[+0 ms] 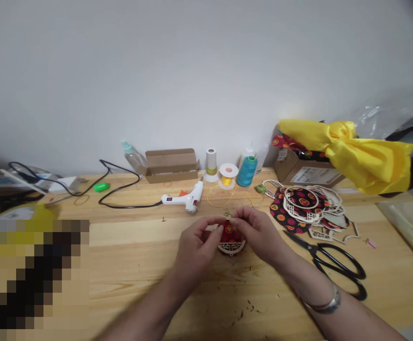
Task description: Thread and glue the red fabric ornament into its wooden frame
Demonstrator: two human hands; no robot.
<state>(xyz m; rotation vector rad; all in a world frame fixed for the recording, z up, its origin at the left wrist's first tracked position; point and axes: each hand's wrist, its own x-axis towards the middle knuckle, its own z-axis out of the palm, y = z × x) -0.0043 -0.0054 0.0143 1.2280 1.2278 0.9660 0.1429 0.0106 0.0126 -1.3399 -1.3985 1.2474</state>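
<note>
A small round pendant (pixel 230 235) of dark red patterned cloth, with a pale fretwork wooden lower edge, is between my hands just above the table. A thin yellowish cord loop (pixel 228 215) sticks up from its top. My left hand (pixel 200 242) pinches the pendant's upper left side, thumb and forefinger closed. Opposite it, the fingers of my right hand (pixel 256 231) are closed at the top right, close to the cord. Whether those fingertips grip cord or cloth is hidden. Black-handled scissors (pixel 337 263) lie to the right of my right forearm.
Behind my hands are a white glue gun (pixel 185 198), a spool of yellow cord (pixel 228 176) and a teal thread cone (pixel 246 171). Fretwork pieces and patterned cloth (pixel 281 215) are piled at right, before a cardboard box (pixel 291 166) topped with yellow fabric (pixel 370 156). A black cable (pixel 121 207) trails left.
</note>
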